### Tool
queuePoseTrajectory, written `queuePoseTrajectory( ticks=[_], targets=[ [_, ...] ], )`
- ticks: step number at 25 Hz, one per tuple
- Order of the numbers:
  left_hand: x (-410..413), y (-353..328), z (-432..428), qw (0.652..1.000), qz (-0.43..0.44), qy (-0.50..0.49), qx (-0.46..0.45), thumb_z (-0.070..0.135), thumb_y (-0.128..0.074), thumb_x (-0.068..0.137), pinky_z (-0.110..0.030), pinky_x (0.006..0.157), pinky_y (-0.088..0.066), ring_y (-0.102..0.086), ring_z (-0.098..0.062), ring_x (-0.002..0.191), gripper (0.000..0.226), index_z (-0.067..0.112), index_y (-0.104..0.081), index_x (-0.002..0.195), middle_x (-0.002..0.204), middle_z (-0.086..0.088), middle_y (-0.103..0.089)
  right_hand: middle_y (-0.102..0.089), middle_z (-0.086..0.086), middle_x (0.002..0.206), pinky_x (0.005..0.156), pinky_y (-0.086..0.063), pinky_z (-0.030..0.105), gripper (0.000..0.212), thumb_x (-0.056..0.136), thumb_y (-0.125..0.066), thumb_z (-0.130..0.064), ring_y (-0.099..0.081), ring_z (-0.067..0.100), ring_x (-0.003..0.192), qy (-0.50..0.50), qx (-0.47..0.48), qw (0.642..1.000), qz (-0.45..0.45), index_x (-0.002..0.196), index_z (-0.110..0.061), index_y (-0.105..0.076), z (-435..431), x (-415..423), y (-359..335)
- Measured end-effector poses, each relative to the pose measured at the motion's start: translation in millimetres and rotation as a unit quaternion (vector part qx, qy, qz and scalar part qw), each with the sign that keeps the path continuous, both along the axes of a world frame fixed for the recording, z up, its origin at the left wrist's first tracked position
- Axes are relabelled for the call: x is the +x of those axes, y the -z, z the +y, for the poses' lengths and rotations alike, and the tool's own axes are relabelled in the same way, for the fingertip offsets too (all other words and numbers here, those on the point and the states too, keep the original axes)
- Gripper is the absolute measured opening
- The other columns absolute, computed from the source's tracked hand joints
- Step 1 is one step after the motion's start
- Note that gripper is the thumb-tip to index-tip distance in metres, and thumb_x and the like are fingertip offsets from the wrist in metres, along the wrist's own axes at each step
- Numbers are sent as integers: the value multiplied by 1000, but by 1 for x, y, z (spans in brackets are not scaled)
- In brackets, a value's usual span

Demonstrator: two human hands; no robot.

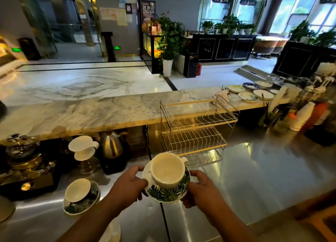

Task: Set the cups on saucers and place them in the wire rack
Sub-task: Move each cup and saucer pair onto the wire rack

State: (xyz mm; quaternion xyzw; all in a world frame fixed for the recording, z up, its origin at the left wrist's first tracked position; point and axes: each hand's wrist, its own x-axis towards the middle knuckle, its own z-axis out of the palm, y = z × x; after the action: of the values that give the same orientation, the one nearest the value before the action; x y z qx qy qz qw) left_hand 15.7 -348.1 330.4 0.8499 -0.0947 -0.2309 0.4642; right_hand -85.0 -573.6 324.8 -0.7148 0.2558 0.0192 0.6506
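Above the steel counter [254, 169], a cup [167, 170] sits on a saucer [166, 194], tilted toward the camera. Left hand [127, 183] clamps the saucer rim at 9 o'clock, right hand [200, 189] at 3 o'clock. Rack [196, 129] stands at 12 o'clock, both hands about equally near; its shelves' long axis runs left–right. Second cup on saucer [81, 198] rests at 9 o'clock.

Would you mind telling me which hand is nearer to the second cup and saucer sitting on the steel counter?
Left. The left hand grips the held saucer just right of that cup and saucer; the right hand grips the saucer's far side, farther away.
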Motion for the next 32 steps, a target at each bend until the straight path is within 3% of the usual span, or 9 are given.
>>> queuePoseTrajectory(
  ticks=[2,5,10,16,21,28,32],
  targets=[
    [-12,7,-90,999,0,-35,-7,17,-64,94,-28,56,-56,-70,-14,58,36,35,-53,124,78,4,-79,-77,17,76,59,-61,36,24,98,-59,-14,-71,24,60,-53,2,999,11,111,-33,-54,-93,-5,2],
    [-16,5,-94,999,4,-45,-7,17,-65,94,-25,54,-54,-72,-16,61,38,34,-52,125,77,4,-79,-78,15,77,60,-62,36,23,100,-58,-14,-72,23,61,-53,-13,998,6,107,-36,-53,-101,1,1],
    [-11,8,-146,998,11,-59,-3,15,-65,93,-20,51,-51,-72,-12,58,37,31,-54,125,81,-2,-79,-78,15,77,61,-63,35,30,100,-58,-14,-72,23,62,-68,-9,997,22,124,-30,-50,-156,10,2],
    [23,6,-173,999,9,-32,-13,19,-66,94,-21,52,-52,-73,-13,60,38,32,-53,127,81,1,-79,-79,12,79,61,-63,34,30,101,-57,-15,-75,24,66,-40,-21,999,29,127,-28,-51,-180,34,4],
    [51,9,-186,1000,0,7,-28,19,-65,94,-19,49,-51,-73,-11,61,34,36,-52,120,78,11,-78,-78,15,79,62,-63,38,29,101,-55,-11,-73,25,65,-17,-29,999,30,125,-27,-52,-192,50,3],
    [82,11,-217,1000,6,3,-16,19,-65,93,-23,52,-54,-71,-13,58,33,38,-51,115,79,6,-79,-77,19,78,60,-63,37,28,100,-56,-10,-71,25,61,-20,-15,999,19,118,-31,-53,-223,81,4],
    [99,8,-246,998,9,-42,-37,13,-66,92,-23,49,-52,-71,-12,56,34,30,-56,120,80,-2,-79,-77,20,79,60,-61,37,28,100,-57,-10,-70,25,62,-49,-1,999,3,116,-33,-54,-258,113,2]
  ],
)
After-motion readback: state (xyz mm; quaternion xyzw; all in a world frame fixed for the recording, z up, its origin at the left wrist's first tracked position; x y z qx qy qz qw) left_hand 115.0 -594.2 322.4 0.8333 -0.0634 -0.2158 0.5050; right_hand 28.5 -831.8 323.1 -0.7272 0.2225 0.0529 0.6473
